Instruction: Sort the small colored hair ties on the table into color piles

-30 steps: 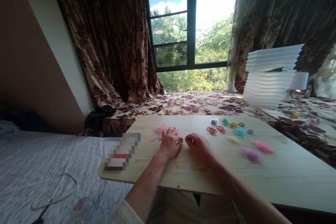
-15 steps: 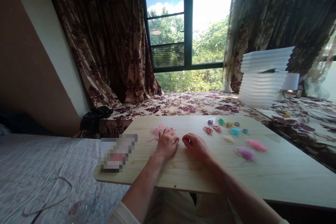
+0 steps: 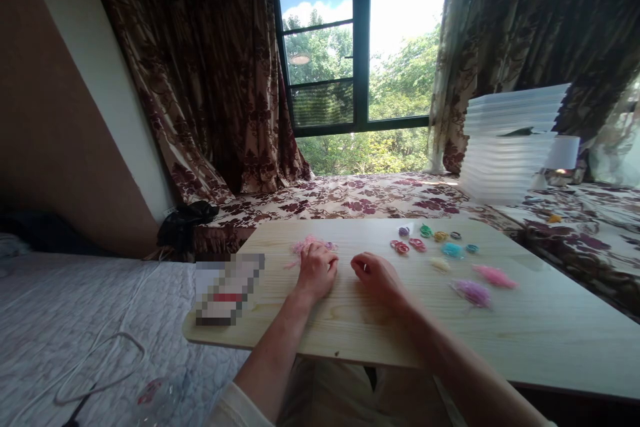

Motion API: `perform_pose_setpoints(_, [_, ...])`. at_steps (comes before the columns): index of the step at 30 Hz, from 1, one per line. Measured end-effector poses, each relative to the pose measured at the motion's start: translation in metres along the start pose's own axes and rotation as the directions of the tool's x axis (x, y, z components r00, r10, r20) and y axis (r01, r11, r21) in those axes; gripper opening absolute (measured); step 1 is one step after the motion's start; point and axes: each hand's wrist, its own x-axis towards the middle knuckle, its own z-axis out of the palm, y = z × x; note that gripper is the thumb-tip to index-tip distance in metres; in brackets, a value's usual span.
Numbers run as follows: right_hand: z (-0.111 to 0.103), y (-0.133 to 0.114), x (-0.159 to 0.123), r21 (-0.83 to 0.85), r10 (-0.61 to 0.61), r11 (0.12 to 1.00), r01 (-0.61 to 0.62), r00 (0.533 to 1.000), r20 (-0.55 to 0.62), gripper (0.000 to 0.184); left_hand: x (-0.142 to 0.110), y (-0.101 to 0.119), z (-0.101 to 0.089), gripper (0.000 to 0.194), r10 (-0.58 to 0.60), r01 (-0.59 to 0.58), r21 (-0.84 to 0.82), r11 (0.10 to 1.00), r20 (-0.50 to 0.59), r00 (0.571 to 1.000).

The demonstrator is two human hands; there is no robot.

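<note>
My left hand [image 3: 319, 271] rests over the pale wooden table, its fingers bent and pinched together at the tips. Just behind it lies a loose pink heap of thin strands or small bands [image 3: 306, 245], partly covered by that hand. A short gap to the right, my right hand [image 3: 376, 278] is curled, with thumb and forefinger closed into a ring. Anything between either hand's fingertips is too small to make out. Beyond my right hand are red bundles of bands [image 3: 400, 247], a cream bundle [image 3: 441, 265] and a purple bundle [image 3: 471, 293].
On the tabletop [image 3: 540, 340] also lie pink [image 3: 495, 276], turquoise [image 3: 453, 251], green [image 3: 425, 231] and yellow [image 3: 441, 236] bundles. A blurred-out flat object [image 3: 230, 290] sits at the left edge. White stacked sheets [image 3: 500, 163] stand behind, and a white cable [image 3: 135, 333] crosses the bed.
My two hands have moved slightly apart, widening the gap between their fingertips. The whole view has shifted a little; the bundles lie as before.
</note>
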Motion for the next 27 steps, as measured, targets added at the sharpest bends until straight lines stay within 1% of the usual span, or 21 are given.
perform_pose_setpoints(6, [0.0018,0.0019,0.0005,0.004,0.004,1.000,-0.004,1.000,-0.013,0.024,0.0004,-0.0006,-0.0005,0.016,0.010,-0.010,0.010,1.000,0.000,1.000])
perform_pose_setpoints(9, [0.0017,0.0007,-0.0005,-0.022,0.013,1.000,-0.013,1.000,-0.005,0.022,0.0014,0.0001,-0.0007,0.017,-0.006,0.006,0.019,1.000,-0.013,1.000])
perform_pose_setpoints(16, [0.0003,-0.0012,-0.0016,-0.071,0.033,0.997,-0.033,0.999,0.003,0.022,0.0000,0.0012,0.0006,0.015,0.020,-0.021,0.013,1.000,0.041,0.999])
perform_pose_setpoints(20, [-0.0009,-0.0019,-0.0010,-0.083,0.038,0.996,-0.036,0.999,0.027,0.022,-0.0011,0.0021,-0.0003,0.015,0.020,-0.020,-0.001,1.000,0.042,0.999])
perform_pose_setpoints(27, [-0.0027,-0.0049,-0.0011,-0.106,0.042,0.994,-0.039,0.999,0.026,0.023,-0.0013,0.0039,-0.0016,0.016,0.026,-0.026,-0.016,1.000,0.035,0.999])
